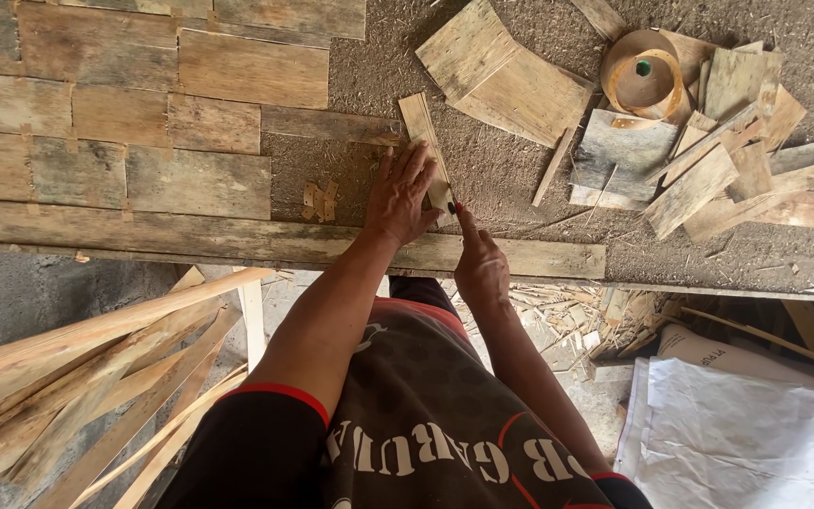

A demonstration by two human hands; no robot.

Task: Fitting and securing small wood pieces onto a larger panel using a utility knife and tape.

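Observation:
My left hand (399,193) lies flat, fingers spread, pressing on a narrow strip of thin wood veneer (423,132) that rests on the sawdust-covered work surface (511,170). My right hand (479,264) is just to its right, closed around a small dark tool whose tip touches the strip's lower end near my left thumb; the tool is mostly hidden. To the left lies a patchwork sheet of joined veneer pieces (124,123), and a long plank (237,240) runs along the table's near edge.
A roll of brown tape (643,80) stands at the back right among several loose veneer offcuts (708,170). Larger veneer sheets (506,80) lie behind my hands. Long wood strips (87,377) lean at lower left; a white sack (746,434) lies at lower right.

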